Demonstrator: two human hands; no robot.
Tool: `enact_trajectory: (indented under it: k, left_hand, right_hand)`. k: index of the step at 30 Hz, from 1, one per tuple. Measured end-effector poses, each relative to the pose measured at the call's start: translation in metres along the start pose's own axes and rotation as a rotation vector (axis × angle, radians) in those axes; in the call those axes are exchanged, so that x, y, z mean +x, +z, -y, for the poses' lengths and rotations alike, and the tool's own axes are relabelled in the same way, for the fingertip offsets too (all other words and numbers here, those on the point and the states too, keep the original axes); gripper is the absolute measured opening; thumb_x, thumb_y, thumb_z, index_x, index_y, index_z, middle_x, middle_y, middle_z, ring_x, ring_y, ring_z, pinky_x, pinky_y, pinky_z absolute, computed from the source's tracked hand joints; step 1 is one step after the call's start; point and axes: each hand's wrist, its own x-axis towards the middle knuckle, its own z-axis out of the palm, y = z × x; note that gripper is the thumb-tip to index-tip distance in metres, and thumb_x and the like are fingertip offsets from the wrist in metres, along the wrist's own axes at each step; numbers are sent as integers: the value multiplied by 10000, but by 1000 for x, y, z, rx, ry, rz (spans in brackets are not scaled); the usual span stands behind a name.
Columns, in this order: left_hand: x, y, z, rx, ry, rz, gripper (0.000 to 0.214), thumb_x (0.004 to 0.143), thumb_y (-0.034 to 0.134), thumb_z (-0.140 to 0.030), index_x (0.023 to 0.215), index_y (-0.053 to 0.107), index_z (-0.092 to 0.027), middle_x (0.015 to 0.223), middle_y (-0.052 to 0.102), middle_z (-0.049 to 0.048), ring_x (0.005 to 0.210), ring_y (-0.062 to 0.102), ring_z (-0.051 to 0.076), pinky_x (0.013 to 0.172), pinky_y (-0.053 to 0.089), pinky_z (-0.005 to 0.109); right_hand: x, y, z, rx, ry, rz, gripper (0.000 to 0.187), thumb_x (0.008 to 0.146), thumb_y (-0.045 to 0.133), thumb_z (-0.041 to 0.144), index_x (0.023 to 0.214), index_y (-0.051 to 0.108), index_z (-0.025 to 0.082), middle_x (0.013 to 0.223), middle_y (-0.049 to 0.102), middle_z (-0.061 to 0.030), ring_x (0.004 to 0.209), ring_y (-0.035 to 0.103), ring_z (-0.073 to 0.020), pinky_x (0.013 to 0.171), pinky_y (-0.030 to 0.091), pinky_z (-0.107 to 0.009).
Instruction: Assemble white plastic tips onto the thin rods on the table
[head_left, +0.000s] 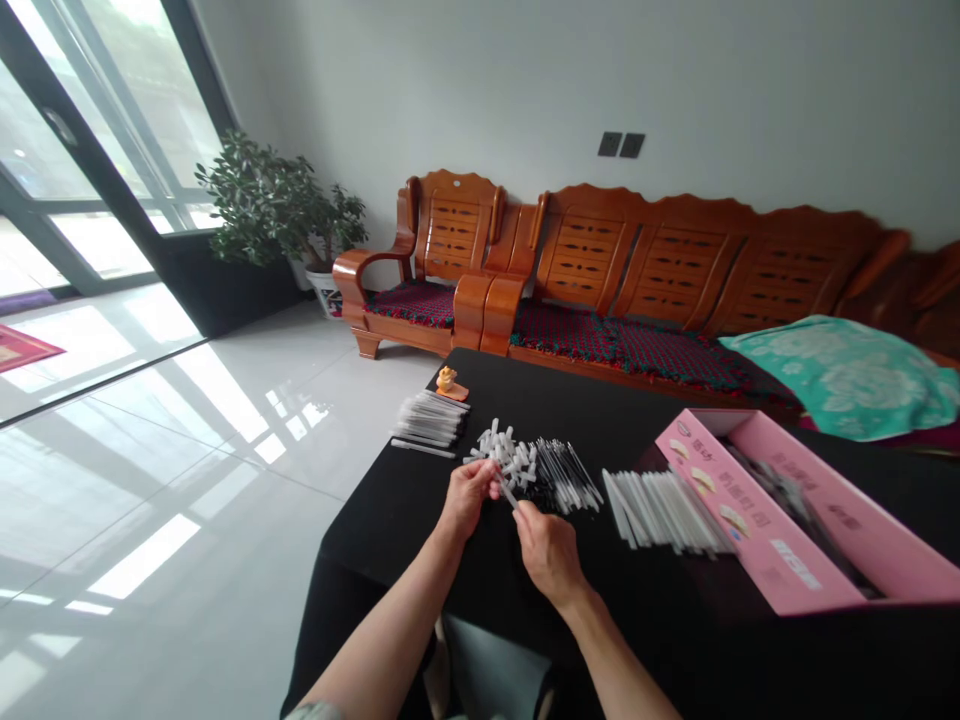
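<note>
While the left hand (466, 498) pinches a thin white stick (508, 492), the right hand (550, 553) meets its lower end, both hands together; blur hides whether the right grips it. Just beyond lies a heap of knobbly white plastic pieces (502, 455), touching a heap of thin dark-tipped rods (562, 475); neither can be counted. To the right, smooth white tubes (660, 510) lie fanned, also too many to count. To the left sits one tight, grey-white bundle of rods (431, 418). All four lots rest on a black-covered bench (615, 410). One open pink card box (757, 510) reaches the right edge, its contents blurred. Farther off: one small orange figurine (448, 378), a carved wooden sofa (600, 260), a teal cushion (840, 375).
</note>
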Motion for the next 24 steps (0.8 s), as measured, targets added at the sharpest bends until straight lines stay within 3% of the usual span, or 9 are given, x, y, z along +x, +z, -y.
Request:
enact_trajectory:
  k: [3, 7, 11, 14, 17, 24]
  left_hand:
    - [7, -7, -4, -14, 128, -164, 339, 685, 790, -442, 755, 697, -123, 651, 630, 1, 500, 491, 63, 500, 398, 188]
    - [3, -6, 0, 176, 143, -107, 328, 752, 730, -455, 832, 725, -137, 629, 620, -2, 502, 516, 97, 498, 420, 215]
    - [-5, -1, 4, 455, 245, -81, 273, 770, 720, -418, 804, 749, -149, 631, 601, -5, 482, 508, 91, 498, 400, 211]
    - [-6, 0, 4, 548, 286, -90, 261, 778, 706, -412, 792, 758, -157, 660, 614, 4, 481, 514, 92, 496, 404, 207]
    - [-5, 2, 5, 563, 231, -109, 275, 769, 707, -408, 868, 757, -157, 646, 637, 12, 477, 538, 110, 474, 417, 208]
    - [-4, 7, 7, 655, 233, -165, 263, 735, 735, -336, 937, 737, -167, 658, 639, 1, 472, 567, 111, 491, 433, 214]
  right_hand:
    - [-8, -5, -2, -362, -75, -34, 407, 1010, 292, 341, 887, 641, 172, 587, 633, -39, 533, 597, -135, 546, 299, -239]
    - [-12, -29, -19, -437, -15, -182, 435, 1022, 271, 355, 1020, 672, 186, 742, 724, -62, 663, 674, -158, 608, 364, -233]
    - [-8, -70, -53, -674, 163, -356, 353, 979, 375, 345, 1015, 694, 198, 849, 732, -85, 697, 660, -181, 596, 357, -255]
    - [-5, -100, -79, -854, 308, -352, 291, 953, 446, 320, 910, 706, 195, 773, 701, -82, 630, 617, -176, 560, 310, -269]
    - [-3, -117, -97, -945, 355, -305, 257, 943, 491, 306, 884, 701, 172, 791, 686, -92, 632, 608, -174, 558, 290, -273]
    - [9, -120, -116, -1001, 330, -276, 309, 959, 456, 331, 855, 692, 162, 807, 662, -103, 636, 592, -174, 577, 305, -288]
